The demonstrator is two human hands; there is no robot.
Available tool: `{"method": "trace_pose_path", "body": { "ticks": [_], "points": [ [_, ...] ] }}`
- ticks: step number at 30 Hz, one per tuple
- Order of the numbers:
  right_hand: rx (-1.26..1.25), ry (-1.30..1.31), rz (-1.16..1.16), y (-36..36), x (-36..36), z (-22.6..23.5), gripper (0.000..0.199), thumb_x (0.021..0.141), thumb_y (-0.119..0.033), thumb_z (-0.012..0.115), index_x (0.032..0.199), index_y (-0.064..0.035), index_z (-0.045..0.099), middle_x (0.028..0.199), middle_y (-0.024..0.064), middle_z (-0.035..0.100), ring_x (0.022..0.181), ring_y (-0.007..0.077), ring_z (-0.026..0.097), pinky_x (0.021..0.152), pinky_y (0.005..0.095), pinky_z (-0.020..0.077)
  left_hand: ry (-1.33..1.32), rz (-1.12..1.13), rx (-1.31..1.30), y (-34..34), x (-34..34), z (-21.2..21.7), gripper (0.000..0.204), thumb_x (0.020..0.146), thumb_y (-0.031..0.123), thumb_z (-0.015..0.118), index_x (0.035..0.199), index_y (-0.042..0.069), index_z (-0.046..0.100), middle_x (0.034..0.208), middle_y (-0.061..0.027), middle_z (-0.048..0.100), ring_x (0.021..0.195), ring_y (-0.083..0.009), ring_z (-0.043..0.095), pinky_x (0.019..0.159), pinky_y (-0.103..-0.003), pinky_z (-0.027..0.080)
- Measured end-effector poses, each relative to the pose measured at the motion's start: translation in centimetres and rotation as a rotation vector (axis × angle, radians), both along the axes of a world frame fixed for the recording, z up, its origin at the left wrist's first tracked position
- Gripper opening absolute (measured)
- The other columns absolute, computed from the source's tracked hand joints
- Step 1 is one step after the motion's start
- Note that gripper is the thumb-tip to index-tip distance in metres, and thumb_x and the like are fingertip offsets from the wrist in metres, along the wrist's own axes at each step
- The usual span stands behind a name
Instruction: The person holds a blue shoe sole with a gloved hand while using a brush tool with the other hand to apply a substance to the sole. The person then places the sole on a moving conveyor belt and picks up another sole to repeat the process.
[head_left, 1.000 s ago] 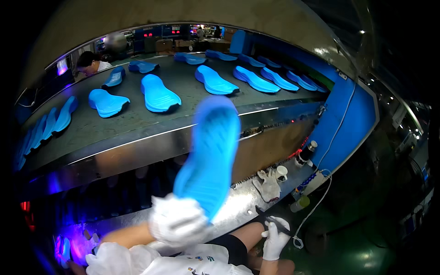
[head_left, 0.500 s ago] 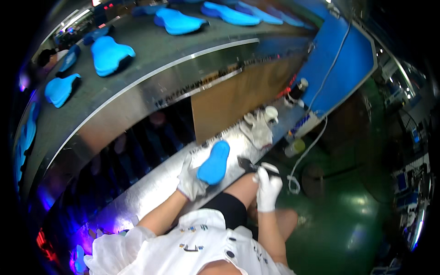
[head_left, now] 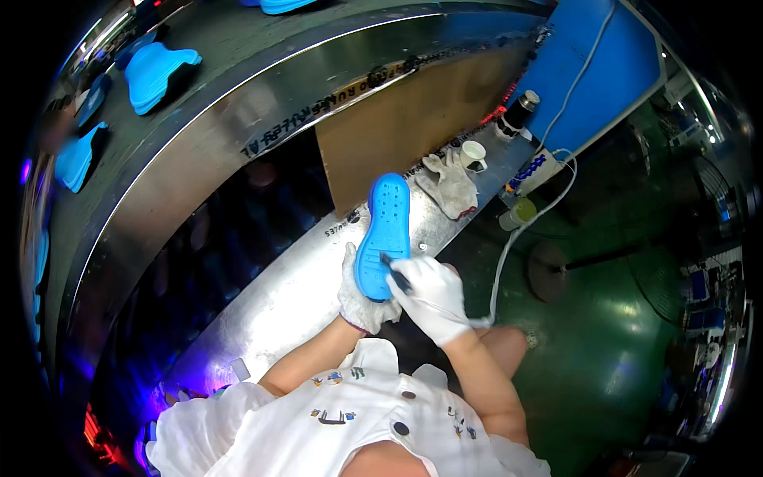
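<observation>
Near: left hand (head_left: 362, 296), white-gloved, closed around the heel end of a blue shoe sole (head_left: 385, 235), holding it toe-away over the steel tabletop (head_left: 278, 294). Right hand (head_left: 429, 296), also gloved, gripped around a thin dark tool (head_left: 395, 270) with its tip touching the sole's lower half; a white cable (head_left: 524, 230) trails off from this hand.

Half a second ago the tool stood just right of the sole, apart; now it is on it. A second ago the sole was raised toward the conveyor.

Farther: spare gloves (head_left: 449, 184), a white cup (head_left: 474, 153), brown board (head_left: 405, 127). Farthest: more blue soles (head_left: 155, 70) on the conveyor (head_left: 238, 87).
</observation>
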State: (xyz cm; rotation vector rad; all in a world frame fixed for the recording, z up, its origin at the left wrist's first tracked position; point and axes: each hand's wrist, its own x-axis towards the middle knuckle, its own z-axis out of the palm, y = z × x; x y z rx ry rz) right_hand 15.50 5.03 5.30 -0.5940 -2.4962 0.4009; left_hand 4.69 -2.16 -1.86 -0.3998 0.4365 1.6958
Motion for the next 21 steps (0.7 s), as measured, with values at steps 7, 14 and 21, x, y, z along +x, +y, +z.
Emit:
{"method": "trace_pose_path", "body": {
  "ticks": [7, 14, 21],
  "points": [
    [0.106, 0.262, 0.116, 0.2, 0.2, 2.0, 0.019, 0.077, -0.018, 0.077, 0.091, -0.0093, 0.068, 0.084, 0.0064, 0.067, 0.079, 0.0268, 0.063, 0.076, 0.0389, 0.0478, 0.015, -0.047, 0.15, -1.5, 1.7, 3.1, 0.085, 0.085, 0.084, 0.032, 0.124, 0.013, 0.057, 0.101, -0.0142, 0.066, 0.078, -0.0304, 0.066, 0.053, -0.038, 0.055],
    [-0.012, 0.317, 0.071, -0.4, 1.1, 3.2, 0.019, 0.075, -0.011, 0.078, 0.092, -0.0095, 0.068, 0.083, 0.0057, 0.067, 0.075, 0.0244, 0.062, 0.074, 0.0361, 0.0467, -0.063, -0.075, 0.438, -1.0, 1.5, 1.3, 0.087, 0.087, 0.081, 0.033, 0.128, 0.006, 0.053, 0.11, -0.0199, 0.064, 0.095, -0.0349, 0.065, 0.084, -0.048, 0.056],
    [-0.191, 0.399, 0.005, -0.1, 1.8, 2.5, 0.012, 0.076, -0.01, 0.075, 0.085, -0.0088, 0.067, 0.08, 0.0073, 0.067, 0.074, 0.0265, 0.063, 0.069, 0.0363, 0.048, 0.086, 0.053, 0.335, -1.0, 1.3, 1.9, 0.087, 0.09, 0.078, 0.028, 0.133, 0.006, 0.051, 0.115, -0.0235, 0.063, 0.094, -0.0376, 0.065, 0.08, -0.045, 0.057]
  ]
}}
